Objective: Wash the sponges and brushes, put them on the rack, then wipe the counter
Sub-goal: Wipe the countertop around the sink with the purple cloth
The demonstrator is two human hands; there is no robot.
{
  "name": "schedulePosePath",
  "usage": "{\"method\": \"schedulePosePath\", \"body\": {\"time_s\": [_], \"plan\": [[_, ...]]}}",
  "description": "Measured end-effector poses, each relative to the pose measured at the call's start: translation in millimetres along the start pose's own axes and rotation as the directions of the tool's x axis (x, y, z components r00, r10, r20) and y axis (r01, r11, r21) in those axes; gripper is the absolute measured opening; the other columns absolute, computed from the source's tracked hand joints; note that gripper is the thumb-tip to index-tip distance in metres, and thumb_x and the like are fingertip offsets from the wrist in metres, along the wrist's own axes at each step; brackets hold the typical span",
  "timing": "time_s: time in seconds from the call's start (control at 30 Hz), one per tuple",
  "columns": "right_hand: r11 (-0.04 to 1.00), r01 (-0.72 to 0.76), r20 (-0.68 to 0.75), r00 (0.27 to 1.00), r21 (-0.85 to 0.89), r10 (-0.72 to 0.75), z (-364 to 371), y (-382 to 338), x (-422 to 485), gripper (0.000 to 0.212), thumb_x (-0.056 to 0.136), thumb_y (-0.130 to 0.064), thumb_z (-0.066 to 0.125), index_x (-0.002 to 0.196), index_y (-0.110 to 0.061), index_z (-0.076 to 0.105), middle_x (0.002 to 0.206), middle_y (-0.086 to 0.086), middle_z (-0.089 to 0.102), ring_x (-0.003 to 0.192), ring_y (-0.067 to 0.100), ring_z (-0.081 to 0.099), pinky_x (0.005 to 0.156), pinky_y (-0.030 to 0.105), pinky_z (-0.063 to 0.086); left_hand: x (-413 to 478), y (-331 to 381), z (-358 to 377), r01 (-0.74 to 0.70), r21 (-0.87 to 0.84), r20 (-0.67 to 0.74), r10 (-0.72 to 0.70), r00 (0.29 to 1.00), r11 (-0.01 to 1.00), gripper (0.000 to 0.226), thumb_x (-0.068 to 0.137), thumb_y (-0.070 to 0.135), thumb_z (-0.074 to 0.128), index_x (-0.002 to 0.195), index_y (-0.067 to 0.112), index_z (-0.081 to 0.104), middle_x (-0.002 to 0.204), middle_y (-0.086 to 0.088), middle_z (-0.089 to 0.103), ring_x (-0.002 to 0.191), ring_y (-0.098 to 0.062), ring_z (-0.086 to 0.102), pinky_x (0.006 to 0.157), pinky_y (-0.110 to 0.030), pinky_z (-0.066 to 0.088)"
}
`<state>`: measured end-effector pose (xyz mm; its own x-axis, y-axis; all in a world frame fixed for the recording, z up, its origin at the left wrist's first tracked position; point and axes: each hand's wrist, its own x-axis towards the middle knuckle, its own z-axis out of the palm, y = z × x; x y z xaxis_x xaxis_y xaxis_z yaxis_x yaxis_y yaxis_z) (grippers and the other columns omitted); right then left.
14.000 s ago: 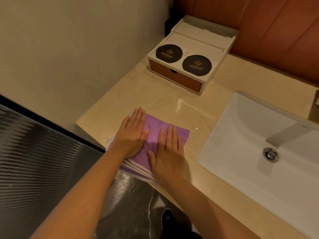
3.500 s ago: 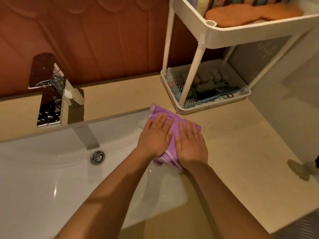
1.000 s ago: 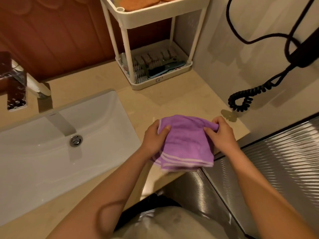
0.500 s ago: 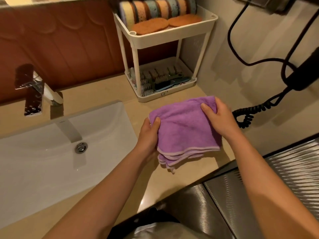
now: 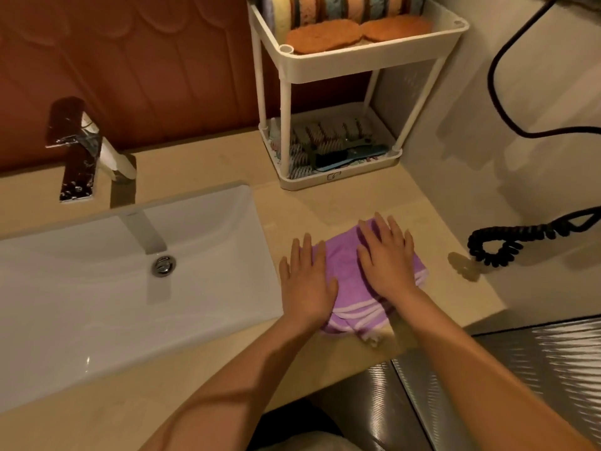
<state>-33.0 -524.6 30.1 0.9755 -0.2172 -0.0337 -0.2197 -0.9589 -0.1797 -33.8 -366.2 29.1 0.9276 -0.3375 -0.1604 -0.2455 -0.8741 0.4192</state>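
I have the folded purple terry cloth (image 5: 348, 275) lying on the beige stone counter (image 5: 325, 203) just right of the white rectangular basin (image 5: 97, 288), with my left hand (image 5: 307, 288) and right hand (image 5: 387, 262) pressed flat on it, fingers straight, and the white two-tier plastic rack (image 5: 357, 65) standing behind.

My left hand (image 5: 305, 288) and right hand (image 5: 387, 265) lie flat over the purple cloth (image 5: 346, 262), hiding most of it. Beyond my fingertips, the sponges (image 5: 351, 8) atop the rack (image 5: 367, 56) are cut off by the top edge, and the brushes (image 5: 325, 141) below are too dim to count. The coiled cord (image 5: 527, 230) right of my right hand runs out of frame.
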Motion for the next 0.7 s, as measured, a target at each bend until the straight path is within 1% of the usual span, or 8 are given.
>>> {"method": "schedulePosePath", "body": {"time_s": [0.07, 0.1, 0.2, 0.27, 0.33, 0.47, 0.6, 0.7], "plan": [[0.999, 0.003, 0.117, 0.993, -0.043, 0.002, 15, -3, -7, 0.067, 0.089, -0.052, 0.003, 0.149, -0.028, 0.019, 0.160, 0.006, 0.004, 0.147, 0.028, -0.006, 0.115, 0.050, -0.006, -1, -4, 11, -0.099, 0.135, 0.112, 0.084, 0.990, 0.986, 0.067, 0.092, 0.051, 0.010, 0.150, 0.019, -0.002, 0.159, -0.006, -0.008, 0.146, -0.025, -0.010, 0.117, -0.043, -0.003], [0.999, -0.030, 0.173, 0.984, -0.045, 0.037, 22, -2, -7, 0.064, 0.091, -0.055, 0.004, 0.149, -0.032, 0.011, 0.160, 0.005, -0.002, 0.146, 0.027, -0.012, 0.114, 0.051, -0.011, 0, -8, 16, -0.122, 0.166, 0.154, 0.097, 0.983, 0.979, 0.076, 0.082, 0.055, -0.004, 0.150, 0.019, -0.006, 0.159, -0.006, -0.011, 0.146, -0.024, -0.013, 0.117, -0.041, -0.006], [0.997, -0.072, 0.215, 0.974, -0.038, 0.079, 33, 5, -5, 0.063, 0.090, -0.059, 0.008, 0.148, -0.038, -0.001, 0.159, 0.002, -0.011, 0.145, 0.026, -0.018, 0.115, 0.051, -0.012, 5, -15, 25, -0.156, 0.194, 0.202, 0.116, 0.972, 0.969, 0.091, 0.065, 0.058, -0.017, 0.147, 0.020, -0.016, 0.157, -0.008, -0.019, 0.141, -0.022, -0.025, 0.113, -0.033, -0.012], [0.997, -0.056, 0.165, 0.984, -0.047, 0.063, 36, 7, -4, 0.068, 0.084, -0.061, 0.001, 0.148, -0.038, 0.000, 0.160, 0.002, -0.008, 0.145, 0.026, -0.016, 0.115, 0.051, -0.011, 8, -14, 27, -0.162, 0.203, 0.216, 0.117, 0.969, 0.966, 0.090, 0.066, 0.058, -0.017, 0.146, 0.018, -0.018, 0.156, -0.010, -0.021, 0.132, -0.021, -0.033, 0.112, -0.032, -0.013], [0.997, -0.056, 0.130, 0.990, -0.053, 0.062, 38, 11, 0, 0.074, 0.079, -0.062, -0.006, 0.148, -0.039, 0.001, 0.160, 0.002, -0.006, 0.146, 0.026, -0.014, 0.114, 0.050, -0.010, 14, -11, 28, -0.172, 0.233, 0.220, 0.120, 0.968, 0.957, 0.087, 0.070, 0.058, -0.015, 0.146, 0.016, -0.019, 0.155, -0.011, -0.024, 0.132, -0.022, -0.033, 0.112, -0.033, -0.014], [0.994, -0.071, 0.127, 0.989, -0.080, 0.081, 36, 21, 11, 0.075, 0.077, -0.062, -0.009, 0.148, -0.039, 0.000, 0.160, 0.001, -0.004, 0.146, 0.026, -0.013, 0.115, 0.051, -0.008, 28, 0, 22, -0.166, 0.255, 0.275, 0.093, 0.957, 0.953, 0.072, 0.093, 0.054, 0.012, 0.146, 0.016, -0.018, 0.155, -0.009, -0.024, 0.143, -0.026, -0.022, 0.117, -0.036, -0.010], [0.990, -0.109, 0.157, 0.980, -0.095, 0.123, 31, 31, 23, 0.062, 0.091, -0.059, 0.006, 0.148, -0.038, 0.000, 0.160, 0.001, -0.007, 0.146, 0.025, -0.014, 0.116, 0.051, -0.007, 49, 11, 14, -0.214, 0.267, 0.339, 0.116, 0.934, 0.940, 0.070, 0.097, 0.050, 0.021, 0.148, 0.018, -0.015, 0.156, -0.007, -0.021, 0.144, -0.024, -0.020, 0.117, -0.042, -0.005], [0.987, -0.121, 0.204, 0.969, -0.107, 0.141, 26, 29, 25, 0.057, 0.096, -0.054, 0.014, 0.148, -0.038, -0.003, 0.159, 0.000, -0.012, 0.145, 0.025, -0.017, 0.115, 0.051, -0.010, 57, 4, -2, -0.238, 0.164, 0.374, 0.163, 0.913, 0.957, 0.066, 0.098, 0.044, 0.026, 0.150, 0.019, -0.004, 0.159, -0.005, -0.012, 0.147, -0.021, -0.009, 0.117, -0.045, 0.005]]}}
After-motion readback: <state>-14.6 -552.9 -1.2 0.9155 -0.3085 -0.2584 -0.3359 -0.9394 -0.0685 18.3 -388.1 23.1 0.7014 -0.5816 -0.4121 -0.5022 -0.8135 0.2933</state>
